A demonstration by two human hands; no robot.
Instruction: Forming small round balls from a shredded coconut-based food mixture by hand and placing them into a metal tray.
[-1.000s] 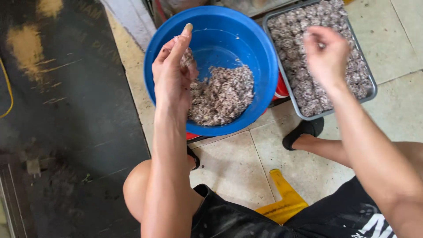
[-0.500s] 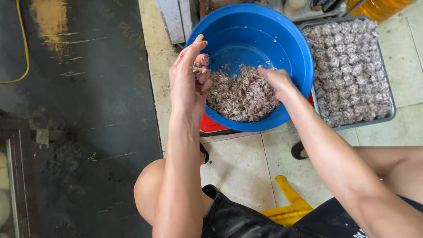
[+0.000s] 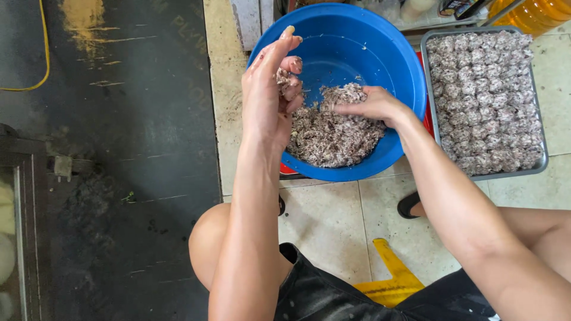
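A blue plastic basin stands on the floor in front of me with a grey-pink minced mixture heaped in its near half. My left hand is raised over the basin's left rim, palm turned inward, fingers curled around a small lump of the mixture. My right hand reaches down into the basin and its fingers pinch into the top of the heap. To the right of the basin lies a grey metal tray packed with several rows of formed balls of the same mixture.
A dark mat covers the floor on the left, with a yellow cable on it. Beige tiles lie under me. A yellow plastic piece sits between my knees. A bottle of amber liquid is at the top right.
My right hand left the tray, crossed to the basin and now digs into the heap. My left hand stayed above the rim holding its lump. The camera view drifted right.
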